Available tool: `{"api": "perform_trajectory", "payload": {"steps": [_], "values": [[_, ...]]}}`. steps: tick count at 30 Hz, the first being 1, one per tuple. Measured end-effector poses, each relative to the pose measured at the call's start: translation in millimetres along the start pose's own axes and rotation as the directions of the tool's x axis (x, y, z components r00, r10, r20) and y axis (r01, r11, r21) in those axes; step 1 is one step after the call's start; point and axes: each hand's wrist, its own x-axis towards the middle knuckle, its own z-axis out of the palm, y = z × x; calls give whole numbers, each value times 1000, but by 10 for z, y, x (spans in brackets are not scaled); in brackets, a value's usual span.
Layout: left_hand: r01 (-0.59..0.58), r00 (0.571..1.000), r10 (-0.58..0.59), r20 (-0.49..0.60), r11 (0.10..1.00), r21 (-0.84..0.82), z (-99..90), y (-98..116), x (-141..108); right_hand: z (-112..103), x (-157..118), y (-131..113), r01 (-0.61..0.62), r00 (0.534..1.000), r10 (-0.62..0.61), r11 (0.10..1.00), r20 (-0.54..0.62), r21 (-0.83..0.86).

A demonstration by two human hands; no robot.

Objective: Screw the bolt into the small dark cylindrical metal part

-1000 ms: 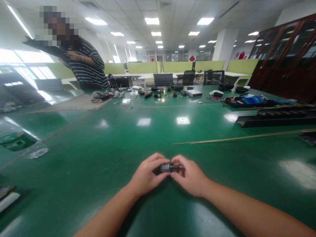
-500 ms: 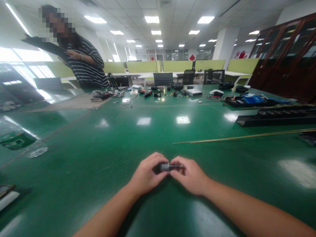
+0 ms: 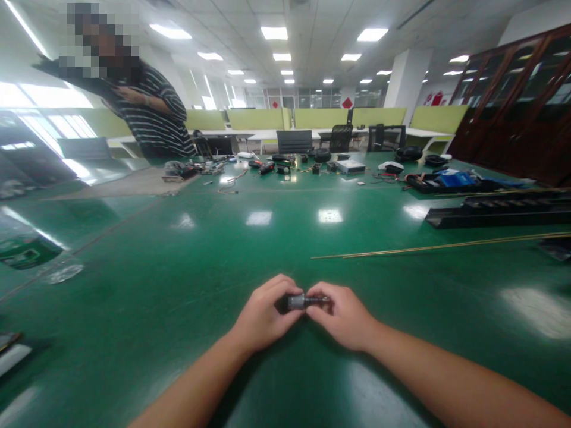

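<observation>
1. Little has changed this past second: the left hand (image 3: 266, 312) and right hand (image 3: 345, 318) keep nearly the same pose, so handling seems to continue in place
2. Left fingers half curl around the small dark part's (image 3: 296, 302) left end; right thumb and fingertips pinch its thin right end, over the near middle of the green table (image 3: 178, 321)
3. One part, two hands, two golden rods (image 3: 401, 248) right, one bottle (image 3: 29, 252) left

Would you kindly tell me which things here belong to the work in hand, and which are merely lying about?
In hand: small dark part, held by left hand and right hand.
Lying about: thin golden rods, black rail, bottle, white box.
</observation>
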Motion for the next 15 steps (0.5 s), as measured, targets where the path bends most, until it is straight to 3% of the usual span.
{"api": "perform_trajectory", "payload": {"steps": [15], "values": [[22, 1000, -22, 5, 1000, 16, -11, -15, -18, 0, 18, 0, -16, 1000, 16, 1000, -11, 18]]}}
